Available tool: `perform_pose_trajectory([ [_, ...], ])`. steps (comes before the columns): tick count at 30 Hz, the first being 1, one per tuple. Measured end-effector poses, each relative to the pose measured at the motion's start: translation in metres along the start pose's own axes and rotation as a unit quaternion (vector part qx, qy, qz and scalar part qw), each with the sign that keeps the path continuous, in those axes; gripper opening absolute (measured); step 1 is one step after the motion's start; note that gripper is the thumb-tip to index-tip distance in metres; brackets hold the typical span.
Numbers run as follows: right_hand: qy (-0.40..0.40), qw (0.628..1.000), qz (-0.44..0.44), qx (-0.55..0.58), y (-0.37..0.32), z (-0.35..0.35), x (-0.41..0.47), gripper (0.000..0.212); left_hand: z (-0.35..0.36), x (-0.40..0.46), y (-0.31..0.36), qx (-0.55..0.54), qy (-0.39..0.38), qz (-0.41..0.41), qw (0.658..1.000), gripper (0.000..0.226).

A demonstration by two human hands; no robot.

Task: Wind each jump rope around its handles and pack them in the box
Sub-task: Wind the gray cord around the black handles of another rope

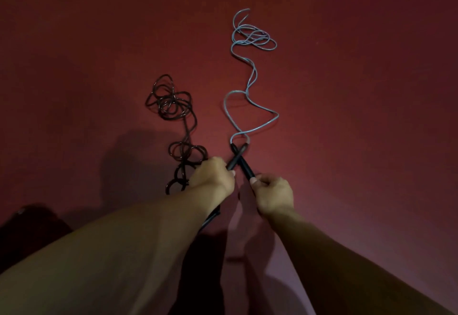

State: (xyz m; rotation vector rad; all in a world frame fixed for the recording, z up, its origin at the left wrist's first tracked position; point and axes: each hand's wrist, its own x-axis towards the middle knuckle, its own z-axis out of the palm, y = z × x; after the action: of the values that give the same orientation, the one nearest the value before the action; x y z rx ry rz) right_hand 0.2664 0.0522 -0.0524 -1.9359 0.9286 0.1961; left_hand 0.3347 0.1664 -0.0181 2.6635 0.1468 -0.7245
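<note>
Two bare forearms are seen from above, reaching forward over a dark red floor (347, 91). A black handle is held in each hand, and the two handles are crossed in an X just beyond the knuckles. The left hand (213, 174) is curled around the lower end of the left-hand handle (236, 158), whose long axis runs up and to the right, away from the person. The lower end of the right-hand handle (244, 166) is pinched by the thumb and curled fingers (253, 180) of the right hand (273, 194); its long axis runs up and to the left. Both far tips point away from the person, and the pale blue rope (250, 76) is joined to them there. This rope is laid out on the floor in loose bends running straight away from the hands, ending in a small tangle of loops at the far end. Just to its left, a dark jump rope (173, 104) lies on the floor in untidy coils, its line also running towards and away from the person, with its near end hidden under the left wrist. The two ropes lie apart.
</note>
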Motion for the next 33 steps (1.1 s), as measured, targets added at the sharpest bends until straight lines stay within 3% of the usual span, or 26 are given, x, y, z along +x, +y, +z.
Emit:
perform_pose_trajectory([
  [5, -0.092, 0.978, 0.064, 0.174, 0.006, -0.021, -0.016, 0.027, 0.001, -0.014, 0.017, -0.140, -0.044, 0.000, 0.989, 0.028],
  [8, -0.116, 0.959, 0.085, 0.244, 0.001, -0.052, -0.036, 0.024, -0.003, -0.038, 0.037, -0.291, -0.074, 0.013, 0.954, 0.024],
  [12, -0.127, 0.946, 0.068, 0.291, -0.020, -0.111, -0.074, 0.019, -0.018, -0.084, 0.069, -0.381, -0.150, 0.031, 0.912, 0.022],
  [16, -0.099, 0.963, 0.029, 0.251, -0.040, -0.169, -0.118, 0.014, -0.048, -0.140, 0.098, -0.432, -0.202, 0.070, 0.876, 0.015],
  [26, 0.008, 0.971, -0.170, 0.169, -0.117, -0.309, -0.275, 0.013, -0.177, -0.300, 0.160, -0.409, -0.187, 0.244, 0.859, 0.020],
  [30, 0.111, 0.941, -0.287, 0.144, -0.118, -0.340, -0.333, 0.016, -0.202, -0.365, 0.167, -0.420, -0.183, 0.309, 0.833, 0.011],
  [33, 0.161, 0.913, -0.339, 0.161, -0.109, -0.356, -0.361, 0.006, -0.209, -0.405, 0.158, -0.414, -0.195, 0.359, 0.813, 0.007],
])
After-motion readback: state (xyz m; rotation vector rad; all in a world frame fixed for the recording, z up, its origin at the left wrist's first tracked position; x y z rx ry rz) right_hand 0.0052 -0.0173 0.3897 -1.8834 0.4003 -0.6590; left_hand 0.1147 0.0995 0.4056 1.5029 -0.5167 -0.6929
